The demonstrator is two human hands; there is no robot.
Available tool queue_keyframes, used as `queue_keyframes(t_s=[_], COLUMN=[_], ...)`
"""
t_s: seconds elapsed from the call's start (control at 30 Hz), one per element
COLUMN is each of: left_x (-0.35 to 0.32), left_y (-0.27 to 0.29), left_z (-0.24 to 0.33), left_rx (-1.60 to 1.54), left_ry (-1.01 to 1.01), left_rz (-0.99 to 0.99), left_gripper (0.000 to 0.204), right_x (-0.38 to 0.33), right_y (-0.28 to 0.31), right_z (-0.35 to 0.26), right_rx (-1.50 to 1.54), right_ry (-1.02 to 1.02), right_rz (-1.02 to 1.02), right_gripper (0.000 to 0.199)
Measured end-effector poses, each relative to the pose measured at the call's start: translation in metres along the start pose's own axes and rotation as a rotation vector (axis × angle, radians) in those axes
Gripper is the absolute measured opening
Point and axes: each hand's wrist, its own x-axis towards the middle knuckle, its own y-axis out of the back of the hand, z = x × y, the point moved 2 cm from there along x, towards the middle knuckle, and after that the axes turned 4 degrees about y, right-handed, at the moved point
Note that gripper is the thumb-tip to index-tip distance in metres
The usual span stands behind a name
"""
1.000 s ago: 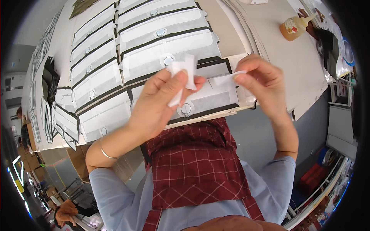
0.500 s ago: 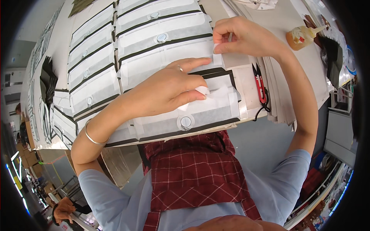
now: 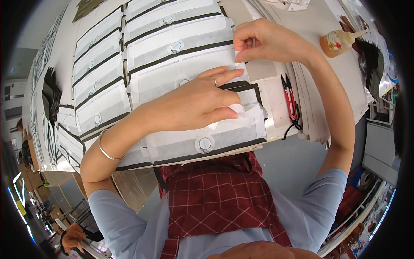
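White panels edged in black, each with a round metal disc, lie in overlapping rows on the table. My left hand (image 3: 196,101) is over the nearest panel (image 3: 172,149) and the one behind it. Thumb and a bent finger pinch a small white paper piece (image 3: 236,109), while two other fingers stretch out flat toward the right edge of the panel behind. My right hand (image 3: 258,43) is closed at that panel's right edge, its thumb and fingers pinching a white strip (image 3: 238,57). A silvery disc (image 3: 205,143) shows on the nearest panel.
Red-handled thread snips (image 3: 291,101) lie to the right, beside stacked pale sheets (image 3: 311,103). Beyond them is a bottle of amber liquid (image 3: 336,43) with a pointed nozzle. Dark folded pieces (image 3: 51,97) stand at the left. The table's near edge runs before my apron.
My left hand has moved right and slightly nearer with its paper piece, its fingers now close to my right hand. My right hand has shifted slightly left. The panels sit slightly further left.
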Motion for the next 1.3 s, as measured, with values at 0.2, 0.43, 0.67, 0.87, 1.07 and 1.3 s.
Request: queue_keyframes(t_s=[0.2,0.43,0.67,0.87,1.07,1.3], left_x=[-0.001,-0.002,0.002,0.001,-0.012,-0.001], left_y=[-0.006,0.004,0.019,0.018,0.023,0.029], left_z=[-0.005,-0.008,-0.014,-0.016,-0.028,-0.036], left_rx=[-0.066,-0.260,-0.438,-0.276,-0.063,0.038], left_ry=[0.032,0.088,0.303,0.292,0.257,0.136], left_rz=[0.025,0.234,0.526,0.538,0.503,0.342], left_gripper=[0.022,0.022,0.036,0.033,0.025,0.026], right_x=[-0.001,-0.010,-0.025,-0.017,-0.010,0.020], right_y=[-0.006,-0.006,-0.016,-0.019,-0.003,0.008], right_z=[0.007,0.017,-0.022,-0.020,0.005,0.029], right_rx=[0.083,0.447,0.681,0.710,0.463,0.416], right_ry=[-0.030,-0.174,-0.066,-0.139,-0.220,-0.206], right_rz=[0.050,0.284,0.323,0.331,0.387,0.346], right_gripper=[0.018,0.020,0.025,0.014,0.014,0.018])
